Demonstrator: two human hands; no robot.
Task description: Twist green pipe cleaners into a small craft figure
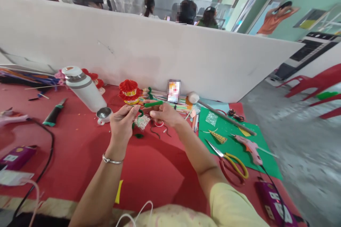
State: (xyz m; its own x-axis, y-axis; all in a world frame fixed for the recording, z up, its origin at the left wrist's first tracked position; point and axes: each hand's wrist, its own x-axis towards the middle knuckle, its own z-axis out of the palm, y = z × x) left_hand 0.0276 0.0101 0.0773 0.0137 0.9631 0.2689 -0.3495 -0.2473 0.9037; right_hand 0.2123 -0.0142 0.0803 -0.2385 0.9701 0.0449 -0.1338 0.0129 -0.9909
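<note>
My left hand (123,118) is closed in a pinch on a dark green pipe cleaner (140,112) that curls below the fingertips. Facing it, my right hand (166,114) grips a brighter green fuzzy length of pipe cleaner (153,104) between thumb and fingers. Whether the two green pieces are joined, I cannot tell. Under the hands lie a clear bag of small white beads (142,122) and a dark green tuft (139,136). Just behind stands a red and yellow fuzzy ornament (130,91).
On the left are a white thermos (84,88), its cup (104,114) and a green-handled cutter (55,113). To the right, scissors (226,159) and a pink glue gun (249,148) lie by a green sheet (266,163). A white partition (149,49) stands behind, with a phone (174,91) against it.
</note>
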